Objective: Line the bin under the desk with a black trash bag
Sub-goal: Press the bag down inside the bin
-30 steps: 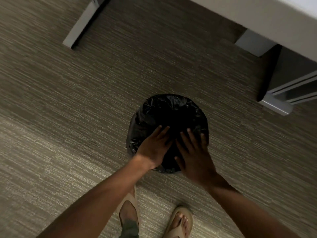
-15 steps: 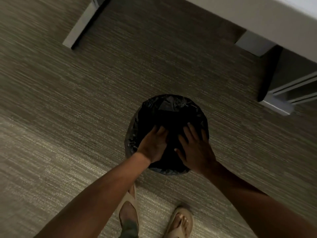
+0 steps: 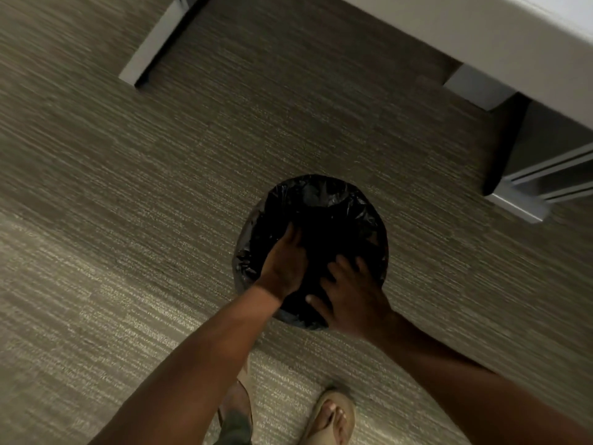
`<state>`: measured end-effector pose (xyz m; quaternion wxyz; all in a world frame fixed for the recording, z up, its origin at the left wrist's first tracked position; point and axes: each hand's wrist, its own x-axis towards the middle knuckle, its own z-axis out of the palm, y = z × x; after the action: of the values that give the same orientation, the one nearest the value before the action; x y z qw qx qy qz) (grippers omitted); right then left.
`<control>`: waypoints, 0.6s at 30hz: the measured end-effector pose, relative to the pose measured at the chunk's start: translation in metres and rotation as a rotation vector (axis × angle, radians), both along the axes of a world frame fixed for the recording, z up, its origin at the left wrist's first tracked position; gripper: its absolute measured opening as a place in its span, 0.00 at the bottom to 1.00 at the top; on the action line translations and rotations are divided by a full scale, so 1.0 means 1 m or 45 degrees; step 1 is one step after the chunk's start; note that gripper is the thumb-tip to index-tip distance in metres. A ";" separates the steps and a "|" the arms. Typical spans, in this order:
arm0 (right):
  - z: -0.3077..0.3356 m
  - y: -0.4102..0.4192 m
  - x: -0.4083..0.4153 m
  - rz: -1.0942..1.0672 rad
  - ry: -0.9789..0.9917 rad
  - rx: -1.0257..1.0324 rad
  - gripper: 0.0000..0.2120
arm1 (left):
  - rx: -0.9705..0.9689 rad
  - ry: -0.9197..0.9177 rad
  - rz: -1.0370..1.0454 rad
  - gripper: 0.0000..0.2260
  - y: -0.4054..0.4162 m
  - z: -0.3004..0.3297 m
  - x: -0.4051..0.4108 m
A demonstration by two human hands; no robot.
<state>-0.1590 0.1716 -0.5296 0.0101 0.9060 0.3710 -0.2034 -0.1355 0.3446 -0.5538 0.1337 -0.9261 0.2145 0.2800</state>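
A round bin stands on the carpet, fully covered by a crinkled black trash bag folded over its rim. My left hand reaches down into the bag's mouth on the left side, its fingertips hidden in the dark plastic. My right hand lies on the near right rim with fingers spread, pressing on the bag. The bin itself is hidden under the plastic.
A white desk top runs across the upper right, with a grey desk leg foot to the right of the bin and another foot at the upper left. My sandalled feet stand just behind the bin on striped carpet.
My left hand has pushed further into the bag, fingers curling out of sight. My right hand has shifted slightly along the near rim. The bin has stayed put.
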 end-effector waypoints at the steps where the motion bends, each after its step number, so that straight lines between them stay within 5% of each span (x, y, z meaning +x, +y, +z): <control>1: -0.003 -0.002 -0.012 0.039 0.109 0.034 0.29 | 0.031 0.055 0.066 0.29 0.000 0.001 0.000; 6: -0.012 -0.019 -0.045 0.022 0.383 0.078 0.30 | 0.202 0.322 0.224 0.24 0.017 0.002 0.003; 9: -0.010 -0.024 -0.052 -0.085 0.200 0.225 0.31 | 0.033 0.196 0.160 0.23 0.020 0.005 0.011; 15: -0.001 -0.025 -0.054 -0.148 0.364 0.313 0.34 | -0.304 0.006 0.016 0.26 0.012 0.015 0.011; 18: 0.009 -0.027 -0.048 -0.559 0.132 0.613 0.27 | -0.795 -0.376 0.398 0.17 0.008 0.034 -0.006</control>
<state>-0.2066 0.1444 -0.5201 -0.2674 0.9292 0.2042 -0.1528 -0.1416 0.3529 -0.5203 -0.1698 -0.9743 0.1238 0.0817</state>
